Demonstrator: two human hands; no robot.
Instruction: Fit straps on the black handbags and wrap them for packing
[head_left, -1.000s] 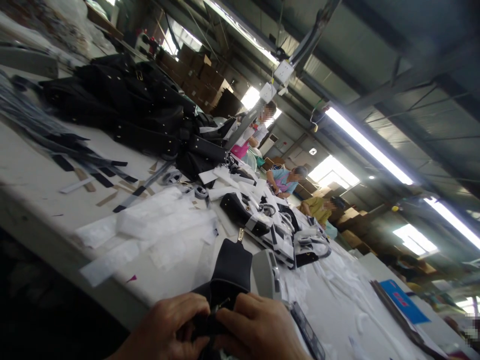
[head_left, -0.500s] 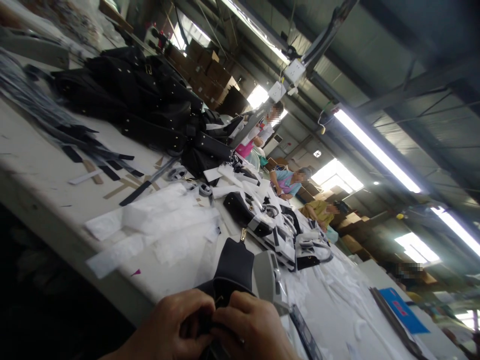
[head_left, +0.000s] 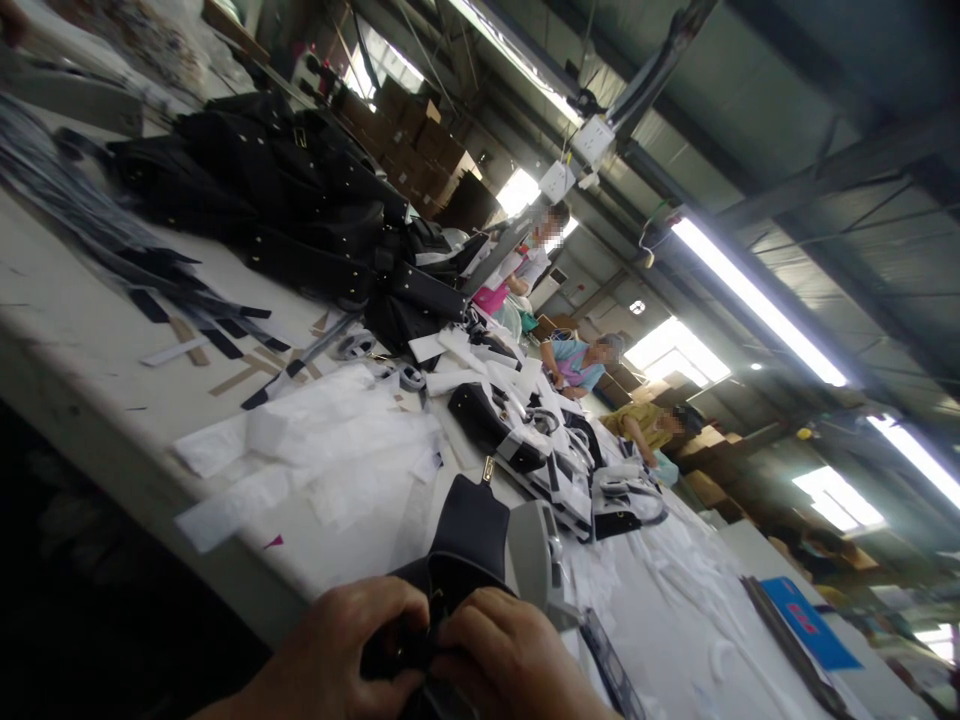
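Observation:
At the table's near edge, my left hand (head_left: 352,645) curls its fingers round a dark part of a black handbag (head_left: 471,525). Close beside it, my right hand (head_left: 506,650) pinches the same dark piece, the fingertips of both hands nearly meeting. The bag's flap stands up beyond my hands, with a gold clasp (head_left: 488,470) at its tip. Small gold fittings glint near my fingers, but the exact part gripped is dark and partly hidden. Right of the bag is a grey tape dispenser-like object (head_left: 529,545), partly covered.
White wrapping sheets (head_left: 345,440) lie left of the bag. Behind are wrapped handbags (head_left: 555,450), a heap of black bags (head_left: 262,190) and a bundle of straps (head_left: 97,220). A phone-like dark object (head_left: 611,665) lies at right, a blue packet (head_left: 806,620) farther off. Several people work beyond.
My right hand has shifted slightly right, widening the gap between the fingertips, and a gold fitting now shows by my left fingers. The view has moved a little.

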